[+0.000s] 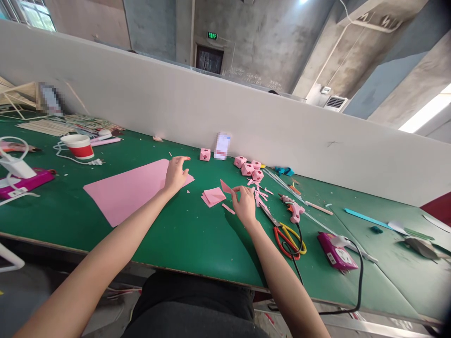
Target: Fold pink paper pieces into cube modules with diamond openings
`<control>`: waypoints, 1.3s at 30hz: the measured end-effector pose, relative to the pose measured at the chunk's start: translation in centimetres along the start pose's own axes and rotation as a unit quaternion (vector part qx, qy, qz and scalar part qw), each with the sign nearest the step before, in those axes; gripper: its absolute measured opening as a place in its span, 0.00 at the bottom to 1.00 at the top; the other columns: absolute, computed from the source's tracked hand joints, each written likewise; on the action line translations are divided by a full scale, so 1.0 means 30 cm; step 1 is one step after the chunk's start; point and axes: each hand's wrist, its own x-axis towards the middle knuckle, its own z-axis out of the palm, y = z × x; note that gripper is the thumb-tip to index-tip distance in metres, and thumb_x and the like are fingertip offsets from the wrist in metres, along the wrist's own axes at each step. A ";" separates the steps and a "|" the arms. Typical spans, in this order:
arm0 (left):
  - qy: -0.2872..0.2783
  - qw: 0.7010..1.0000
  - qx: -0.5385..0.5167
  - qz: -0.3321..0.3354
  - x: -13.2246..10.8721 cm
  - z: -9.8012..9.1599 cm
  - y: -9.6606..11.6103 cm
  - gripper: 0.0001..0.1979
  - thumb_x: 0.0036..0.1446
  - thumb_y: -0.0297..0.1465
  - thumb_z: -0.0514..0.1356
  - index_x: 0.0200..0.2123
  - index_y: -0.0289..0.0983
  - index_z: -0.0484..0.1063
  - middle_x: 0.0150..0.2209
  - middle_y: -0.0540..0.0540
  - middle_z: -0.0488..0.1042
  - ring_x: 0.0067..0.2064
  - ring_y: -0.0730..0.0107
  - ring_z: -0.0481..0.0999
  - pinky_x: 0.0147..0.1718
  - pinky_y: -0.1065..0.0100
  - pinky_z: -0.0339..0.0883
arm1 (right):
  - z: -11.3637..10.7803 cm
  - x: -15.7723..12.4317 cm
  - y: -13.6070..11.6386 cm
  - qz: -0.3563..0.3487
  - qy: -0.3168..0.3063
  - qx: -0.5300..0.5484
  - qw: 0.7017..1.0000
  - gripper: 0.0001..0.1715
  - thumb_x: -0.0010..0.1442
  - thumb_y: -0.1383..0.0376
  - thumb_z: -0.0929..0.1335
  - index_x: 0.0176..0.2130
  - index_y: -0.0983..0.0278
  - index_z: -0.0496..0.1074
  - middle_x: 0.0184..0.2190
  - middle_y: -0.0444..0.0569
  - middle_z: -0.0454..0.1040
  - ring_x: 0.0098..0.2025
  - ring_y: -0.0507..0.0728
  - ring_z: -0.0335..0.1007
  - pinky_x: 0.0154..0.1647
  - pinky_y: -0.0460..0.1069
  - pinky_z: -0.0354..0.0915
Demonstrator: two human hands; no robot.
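My right hand (244,204) pinches a small pink paper piece (226,187) between thumb and fingers, tilted up off the table. Just left of it lies a small stack of pink paper squares (213,196), with a narrow pink strip (229,209) beside it. My left hand (176,174) hovers over the right end of a large pink paper sheet (130,190), thumb and fingers apart, nothing between them. Beyond the hands sit several folded pink paper cubes (247,169) with diamond-shaped openings, and one more paper cube (205,154) stands apart.
Red-and-yellow scissors (287,238), a pink glue gun (294,210) and a magenta power strip (337,252) with a black cord lie at right. A phone (221,146) leans on the white partition (197,108). A paper cup (78,146) and wooden sticks (49,126) are at left.
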 end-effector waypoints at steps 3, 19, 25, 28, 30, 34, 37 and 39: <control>0.006 0.999 0.011 0.043 -0.017 0.016 0.022 0.18 0.63 0.29 0.59 0.56 0.36 0.70 0.63 0.31 0.68 0.65 0.45 0.70 0.63 0.45 0.65 | -0.003 -0.001 -0.003 -0.009 -0.005 -0.003 1.000 0.09 0.70 0.65 0.66 0.39 0.60 0.75 0.39 0.54 0.80 0.48 0.65 0.71 0.49 0.58 0.68; -0.136 0.937 0.011 0.322 -0.205 0.091 0.238 0.12 0.72 0.29 0.56 0.55 0.38 0.73 0.42 0.42 0.83 0.48 0.58 0.81 0.55 0.53 0.71 | -0.011 -0.002 -0.057 -0.106 -0.058 -0.026 0.992 0.05 0.66 0.68 0.70 0.38 0.59 0.77 0.39 0.51 0.81 0.51 0.64 0.71 0.50 0.56 0.69; -0.118 0.944 0.019 0.308 -0.182 0.082 0.228 0.12 0.70 0.27 0.58 0.54 0.40 0.73 0.37 0.46 0.83 0.45 0.59 0.81 0.51 0.55 0.71 | -0.020 0.010 -0.031 -0.103 -0.038 -0.039 0.993 0.07 0.67 0.68 0.69 0.39 0.58 0.79 0.39 0.51 0.81 0.50 0.64 0.71 0.50 0.57 0.69; -0.107 0.949 0.027 0.296 -0.170 0.075 0.212 0.12 0.69 0.25 0.56 0.53 0.39 0.74 0.39 0.44 0.84 0.46 0.58 0.81 0.51 0.54 0.71 | -0.042 0.027 0.011 -0.093 -0.014 -0.052 0.994 0.12 0.67 0.71 0.66 0.39 0.58 0.79 0.38 0.52 0.81 0.50 0.65 0.71 0.52 0.58 0.68; -0.097 0.953 0.031 0.284 -0.160 0.068 0.194 0.13 0.69 0.24 0.56 0.53 0.39 0.74 0.40 0.43 0.84 0.46 0.56 0.80 0.51 0.53 0.70 | -0.059 0.040 0.042 -0.076 0.008 -0.061 0.995 0.14 0.68 0.71 0.65 0.39 0.59 0.79 0.38 0.53 0.81 0.49 0.66 0.70 0.52 0.60 0.68; -0.089 0.957 0.029 0.274 -0.148 0.055 0.168 0.14 0.68 0.25 0.58 0.54 0.39 0.73 0.37 0.45 0.84 0.46 0.55 0.80 0.50 0.53 0.70 | -0.075 0.047 0.060 -0.066 0.030 -0.067 0.995 0.13 0.68 0.70 0.64 0.43 0.62 0.79 0.39 0.56 0.81 0.48 0.67 0.69 0.52 0.61 0.68; -0.095 0.953 0.025 0.286 -0.163 0.058 0.186 0.14 0.68 0.27 0.59 0.55 0.39 0.73 0.37 0.46 0.84 0.46 0.56 0.80 0.51 0.54 0.71 | -0.060 0.032 0.017 -0.095 0.016 -0.055 0.994 0.12 0.69 0.65 0.67 0.47 0.63 0.79 0.41 0.55 0.82 0.49 0.66 0.70 0.53 0.59 0.68; -0.100 0.949 0.023 0.297 -0.181 0.064 0.211 0.13 0.69 0.28 0.59 0.55 0.39 0.73 0.37 0.45 0.83 0.46 0.57 0.80 0.52 0.54 0.71 | -0.042 0.018 -0.020 -0.118 -0.002 -0.046 0.992 0.11 0.69 0.62 0.68 0.47 0.62 0.79 0.42 0.53 0.82 0.51 0.65 0.71 0.53 0.58 0.69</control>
